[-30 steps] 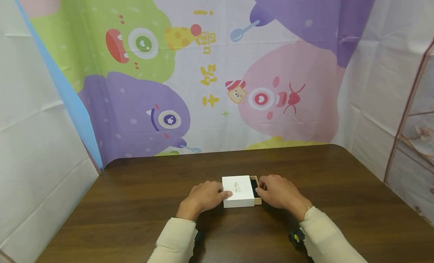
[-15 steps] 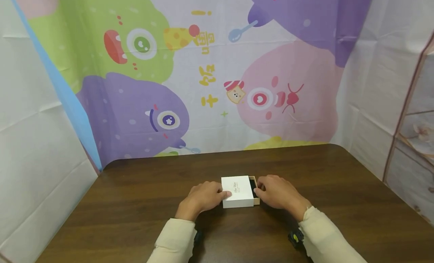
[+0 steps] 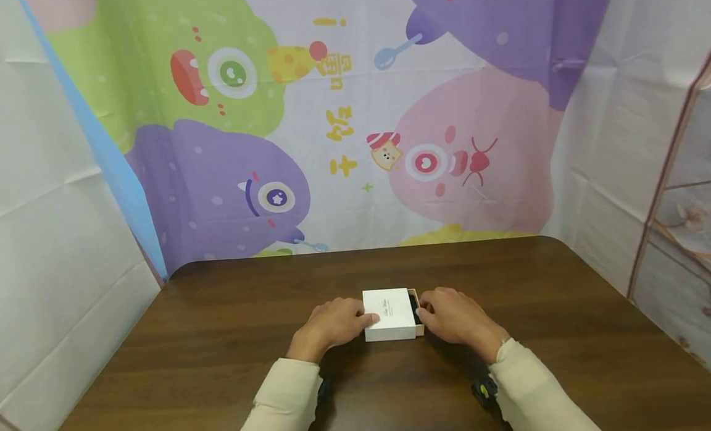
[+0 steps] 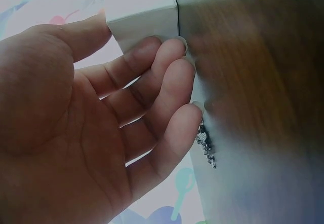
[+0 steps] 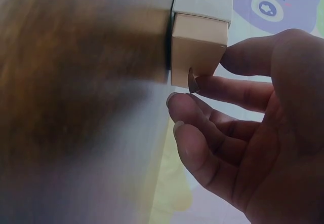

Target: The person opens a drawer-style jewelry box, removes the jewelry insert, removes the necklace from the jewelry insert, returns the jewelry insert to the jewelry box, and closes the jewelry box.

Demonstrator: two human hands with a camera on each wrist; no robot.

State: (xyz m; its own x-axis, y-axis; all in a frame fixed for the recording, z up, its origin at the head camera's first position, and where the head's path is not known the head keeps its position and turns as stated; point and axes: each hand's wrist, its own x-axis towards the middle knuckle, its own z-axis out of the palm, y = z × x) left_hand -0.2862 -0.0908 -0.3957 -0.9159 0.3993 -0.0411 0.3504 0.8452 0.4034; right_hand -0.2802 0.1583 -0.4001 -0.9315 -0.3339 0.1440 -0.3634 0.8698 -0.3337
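Note:
A small white drawer-style gift box (image 3: 389, 313) with gold lettering lies flat on the table, its tan inner drawer (image 5: 197, 46) sticking out a little on the right. Black lining shows inside that drawer. My left hand (image 3: 336, 323) grips the white sleeve's left end, thumb on top and fingers against the end. At the other end, my right hand (image 3: 455, 313) holds the drawer with thumb and index finger, the other fingers curled below. A small ribbon tab (image 5: 193, 81) pokes from the drawer front by the index fingertip. Beyond the left fingertips, a silvery chain-like piece (image 4: 204, 144) shows in the left wrist view.
The dark wooden table (image 3: 250, 295) extends around the box on every side. Behind it hangs a cloth backdrop (image 3: 355, 221) with cartoon monsters, and pale cloth walls (image 3: 605, 171) stand at both sides.
The drawer has slid slightly left into the white sleeve, and the right hand has shifted left along with it. The left hand keeps its grip on the box.

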